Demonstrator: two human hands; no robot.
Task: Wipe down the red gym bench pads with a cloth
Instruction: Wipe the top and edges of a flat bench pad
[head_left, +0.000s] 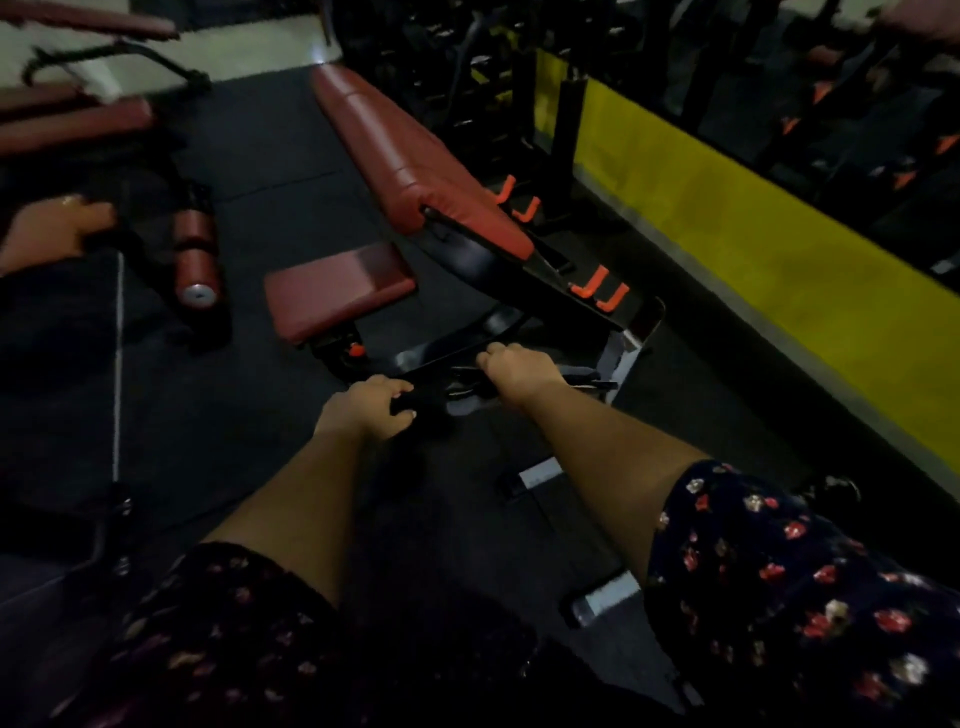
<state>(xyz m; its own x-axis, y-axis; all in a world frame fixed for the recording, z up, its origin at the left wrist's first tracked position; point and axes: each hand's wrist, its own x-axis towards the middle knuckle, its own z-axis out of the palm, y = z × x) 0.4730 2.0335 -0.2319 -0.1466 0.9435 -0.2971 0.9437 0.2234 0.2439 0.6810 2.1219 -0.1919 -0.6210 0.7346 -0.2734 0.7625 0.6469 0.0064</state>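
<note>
The red gym bench stands ahead of me, its long back pad (415, 161) tilted up and its short seat pad (337, 296) lying flat in front of it. Both my arms reach to the black frame (441, 356) at the bench's near end. My left hand (366, 408) grips a dark bar or handle there, fingers and thumb curled round it. My right hand (511, 369) curls over the frame bar a little farther right. A greyish patch (465, 400) between the hands may be a cloth; the light is too dim to tell.
A red roller pad (195, 244) on a black machine stands to the left, with another person's hand (52, 228) beside it. More red pads (72, 124) lie at top left. A yellow barrier (727, 218) and dark racks run along the right. Black rubber flooring (270, 150) surrounds the bench.
</note>
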